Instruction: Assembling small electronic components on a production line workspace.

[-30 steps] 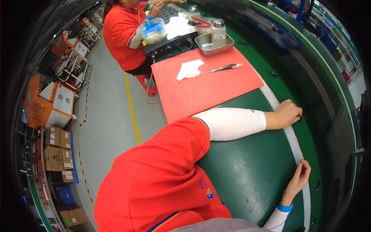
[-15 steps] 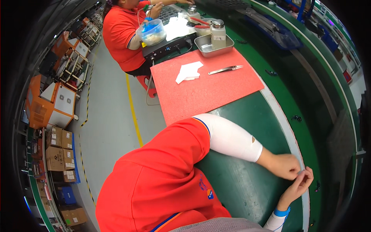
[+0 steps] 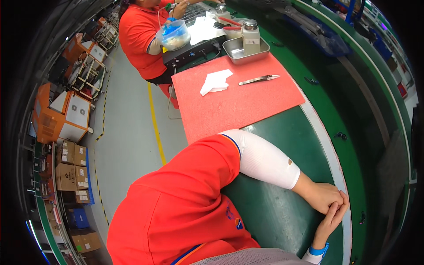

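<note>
My left hand (image 3: pixel 321 197), in a white sleeve with a small hole, rests near the pale table edge with its fingers curled inward. Coming up from below, my right hand (image 3: pixel 330 221) has a blue band (image 3: pixel 319 250) at its wrist. Its fingers are stretched out and lie against the fingers of my left hand. No object shows between the two hands. Beyond my left arm a red mat (image 3: pixel 234 99) lies on the green table (image 3: pixel 282 216), bearing folded white paper (image 3: pixel 216 82) and tweezers (image 3: pixel 259 80), both apart from my hands.
A metal tray (image 3: pixel 246 56) holds a square bottle (image 3: pixel 251 37) with a metal cap. Beside it are a black box (image 3: pixel 194 54), a clear bowl (image 3: pixel 174 36) and red-handled pliers (image 3: pixel 230 23). A co-worker in red (image 3: pixel 140 39) sits at the far end. Cartons (image 3: pixel 66 176) stand left.
Both hands have moved slightly left, still touching. The fingers of my right hand have straightened along those of my left. The mat's things stay put.
</note>
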### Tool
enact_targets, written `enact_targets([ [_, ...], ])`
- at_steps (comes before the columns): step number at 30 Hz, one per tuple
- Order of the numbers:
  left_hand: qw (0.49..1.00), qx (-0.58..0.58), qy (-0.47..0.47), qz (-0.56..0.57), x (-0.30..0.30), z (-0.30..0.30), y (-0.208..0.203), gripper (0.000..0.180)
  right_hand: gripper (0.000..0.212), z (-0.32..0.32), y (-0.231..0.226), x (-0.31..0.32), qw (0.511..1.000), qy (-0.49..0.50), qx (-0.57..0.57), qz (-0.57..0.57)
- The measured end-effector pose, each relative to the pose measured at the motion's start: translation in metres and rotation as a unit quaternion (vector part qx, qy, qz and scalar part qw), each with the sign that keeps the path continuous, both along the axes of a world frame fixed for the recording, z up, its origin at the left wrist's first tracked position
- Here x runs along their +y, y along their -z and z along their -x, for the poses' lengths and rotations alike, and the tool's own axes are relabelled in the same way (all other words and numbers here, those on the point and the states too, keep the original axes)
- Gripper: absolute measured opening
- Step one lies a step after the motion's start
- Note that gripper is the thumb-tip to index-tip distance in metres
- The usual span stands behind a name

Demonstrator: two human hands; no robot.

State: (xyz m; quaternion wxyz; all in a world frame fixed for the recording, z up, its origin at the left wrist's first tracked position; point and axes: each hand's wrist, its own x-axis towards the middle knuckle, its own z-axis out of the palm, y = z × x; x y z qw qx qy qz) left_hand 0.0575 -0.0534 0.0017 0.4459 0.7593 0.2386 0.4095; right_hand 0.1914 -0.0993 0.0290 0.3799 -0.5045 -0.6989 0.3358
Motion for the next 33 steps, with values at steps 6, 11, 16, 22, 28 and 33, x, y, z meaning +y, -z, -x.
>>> enact_targets([
  [6,1.0,0.023,0.012,-0.004,0.005,0.003,0.002,0.014,0.033,0.003,0.001,0.002,1.0,0.004,0.001,-0.005],
  [11,0.999,0.046,0.017,-0.003,0.003,0.006,0.0,0.013,0.033,0.001,0.001,0.0,1.0,-0.01,0.01,0.017],
  [16,0.998,0.008,0.047,-0.041,0.008,-0.006,0.007,0.011,0.033,-0.009,0.004,-0.001,1.0,-0.004,0.013,0.014],
  [22,0.999,0.021,0.031,-0.01,0.01,0.018,0.002,0.014,0.026,0.006,0.002,0.009,0.999,-0.032,0.04,0.004],
  [28,0.999,0.025,0.044,0.01,0.009,0.014,-0.003,0.012,0.022,0.003,0.002,0.007,0.993,-0.032,0.113,0.032],
  [33,0.997,0.015,0.08,0.001,0.01,0.005,-0.006,0.01,0.022,-0.005,0.003,0.003,0.994,-0.005,0.105,0.015],
])
